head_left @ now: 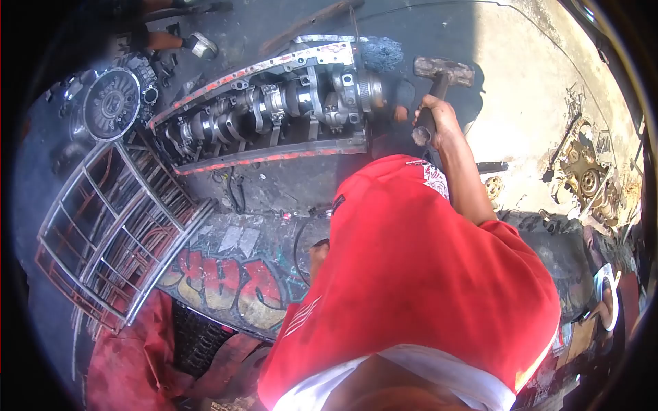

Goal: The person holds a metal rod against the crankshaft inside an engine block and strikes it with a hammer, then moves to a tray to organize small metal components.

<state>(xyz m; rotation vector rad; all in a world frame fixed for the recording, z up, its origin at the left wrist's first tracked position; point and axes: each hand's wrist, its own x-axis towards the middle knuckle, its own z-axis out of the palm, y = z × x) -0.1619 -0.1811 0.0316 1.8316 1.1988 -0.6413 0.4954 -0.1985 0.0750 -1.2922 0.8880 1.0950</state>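
My right hand (436,116) is closed round the handle of a sledgehammer (444,71), whose heavy head is at the far end, just right of the engine block. The handle's butt end points back toward my red shirt. To the left lies a long engine block (267,109) with its crankshaft exposed and red marks along its edges. My left hand (318,257) shows only in part at the left side of my shirt, low down; its fingers are hidden.
A round flywheel housing (112,104) stands at the upper left, with stacked metal frames (113,226) below it. A graffiti-painted surface (233,284) lies left of my shirt. Greasy metal parts (586,175) are at the right. Another person's foot (203,46) shows at the top left.
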